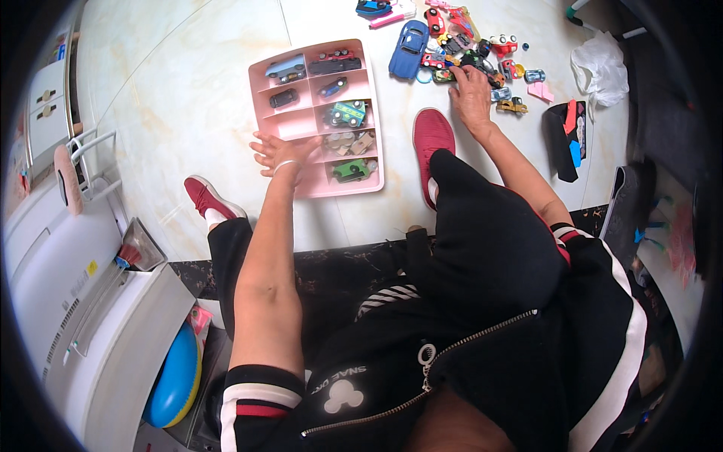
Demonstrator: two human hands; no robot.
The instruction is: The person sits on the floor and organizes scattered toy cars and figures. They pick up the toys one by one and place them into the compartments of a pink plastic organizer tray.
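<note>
A pink divided storage tray [379, 169] lies on the floor with toy vehicles in several compartments. My left hand [282, 152] is spread over the tray's left edge and hides part of the lower left compartments. No object shows in its fingers. Nearest to it on the right are wooden-looking toy pieces [350, 143] and a green toy car [350, 169]. My right hand [473, 96] reaches into a heap of small toy vehicles, its fingertips by a small green car [443, 75]. Whether those fingers grip anything is hidden. A large blue toy car [408, 50] lies left of the heap.
My red shoes [434, 133] stand on the marble-look floor either side of the tray's near end. Right of the heap lie a crumpled white plastic bag [600, 70] and a black item with red and blue parts [566, 138]. A white cabinet [130, 350] stands at the left.
</note>
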